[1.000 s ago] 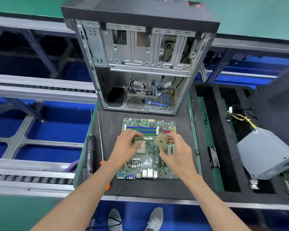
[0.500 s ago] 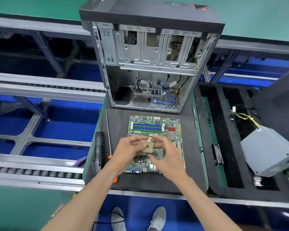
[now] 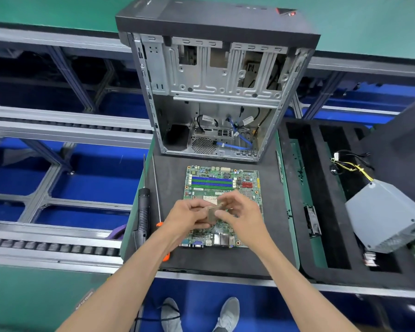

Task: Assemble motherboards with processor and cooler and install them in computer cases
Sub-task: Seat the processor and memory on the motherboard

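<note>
A green motherboard [image 3: 222,182] with blue memory slots lies flat on a black mat [image 3: 173,178]. Both my hands hover over its middle and hold a small square processor [image 3: 213,213] between them, tilted on edge. My left hand [image 3: 188,215] grips its left side; my right hand [image 3: 240,215] pinches its right edge with thumb and fingers. Part of the pale socket [image 3: 210,200] shows just beyond my fingers. An open, empty computer case [image 3: 216,92] stands upright behind the board, cables hanging inside.
A black electric screwdriver [image 3: 143,207] and a long thin orange-handled screwdriver [image 3: 156,195] lie left of the board. A grey power supply [image 3: 388,216] with yellow wires sits in the black foam tray [image 3: 321,212] at right. Conveyor rails run on the left.
My right hand brought the processor from the board's right side to the middle, where my left hand took hold of it too. The chip now sits tilted between both hands.
</note>
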`<state>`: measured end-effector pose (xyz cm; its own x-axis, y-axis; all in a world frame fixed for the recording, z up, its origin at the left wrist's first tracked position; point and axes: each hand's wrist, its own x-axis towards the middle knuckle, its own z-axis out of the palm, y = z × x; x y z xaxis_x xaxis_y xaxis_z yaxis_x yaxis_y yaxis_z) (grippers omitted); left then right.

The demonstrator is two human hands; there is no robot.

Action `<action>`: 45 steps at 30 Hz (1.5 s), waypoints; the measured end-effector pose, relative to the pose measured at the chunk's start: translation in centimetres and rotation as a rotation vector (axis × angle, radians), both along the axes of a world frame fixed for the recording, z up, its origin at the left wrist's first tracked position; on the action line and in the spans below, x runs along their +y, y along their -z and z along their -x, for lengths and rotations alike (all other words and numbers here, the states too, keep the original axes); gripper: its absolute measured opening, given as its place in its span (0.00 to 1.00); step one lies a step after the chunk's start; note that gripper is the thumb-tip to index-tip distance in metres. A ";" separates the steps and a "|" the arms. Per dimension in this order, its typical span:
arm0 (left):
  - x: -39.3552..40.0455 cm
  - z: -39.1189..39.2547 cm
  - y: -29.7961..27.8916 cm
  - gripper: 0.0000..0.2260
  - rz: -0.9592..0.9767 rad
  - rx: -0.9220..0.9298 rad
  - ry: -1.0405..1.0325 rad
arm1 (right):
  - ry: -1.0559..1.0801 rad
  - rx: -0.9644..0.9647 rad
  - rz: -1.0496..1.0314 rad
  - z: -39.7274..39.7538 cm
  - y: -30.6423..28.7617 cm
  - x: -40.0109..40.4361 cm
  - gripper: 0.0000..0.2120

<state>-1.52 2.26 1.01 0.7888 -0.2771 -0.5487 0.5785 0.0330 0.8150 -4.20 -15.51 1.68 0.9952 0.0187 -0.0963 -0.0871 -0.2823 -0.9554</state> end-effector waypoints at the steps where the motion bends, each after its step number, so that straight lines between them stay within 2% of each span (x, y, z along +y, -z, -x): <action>1: 0.0 0.0 0.0 0.07 0.000 0.004 0.000 | 0.009 0.041 -0.033 -0.1 0.0 -0.1 0.15; 8: 0.9 -0.2 0.1 0.12 0.121 0.083 0.043 | 0.093 0.141 -0.125 -0.4 0.0 -0.3 0.14; 12: 0.4 -0.3 0.4 0.07 0.028 0.024 0.054 | 0.095 0.142 -0.101 -0.7 0.0 -0.5 0.14; 15: 0.0 -0.3 0.9 0.08 0.003 -0.006 0.025 | 0.106 0.157 -0.149 -0.7 0.3 -0.4 0.15; 19: 0.1 0.1 1.8 0.08 0.030 0.049 -0.082 | 0.189 0.286 -0.145 0.0 1.4 -0.1 0.12; 21: 0.3 0.5 2.1 0.10 0.004 0.048 -0.062 | 0.199 0.358 -0.179 0.4 2.0 0.0 0.10; 23: 0.4 0.8 2.5 0.15 -0.137 -0.051 0.027 | 0.200 0.398 -0.196 0.5 2.4 0.1 0.09; 26: 0.5 0.7 2.7 0.24 -0.471 -0.405 0.196 | 0.184 0.418 -0.152 0.2 2.6 0.1 0.08; 28: 0.3 0.2 2.8 0.28 -0.597 -0.625 0.352 | 0.166 0.418 -0.116 -0.2 2.7 0.1 0.07; 30: 0.1 -0.6 2.9 0.28 -0.680 -0.740 0.468 | 0.157 0.423 -0.114 -0.7 2.8 0.1 0.08; 35: 0.0 -2.7 3.1 0.22 -0.814 -0.828 0.556 | 0.115 0.408 -0.044 -1.6 3.3 -0.1 0.07; 40: 0.7 -4.2 4.0 0.23 -0.936 -0.836 0.517 | 0.147 0.081 0.379 -1.9 4.1 -1.5 0.09; 45: 0.0 -5.0 4.4 0.24 -0.994 -0.812 0.558 | -0.013 -0.035 0.397 -1.8 5.5 -2.0 0.16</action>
<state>3.49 2.24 -3.37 0.8930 -0.4254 -0.1470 -0.3151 -0.8241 0.4708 -2.42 -17.56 -3.82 0.9979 -0.0003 -0.0647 -0.0504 -0.6311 -0.7741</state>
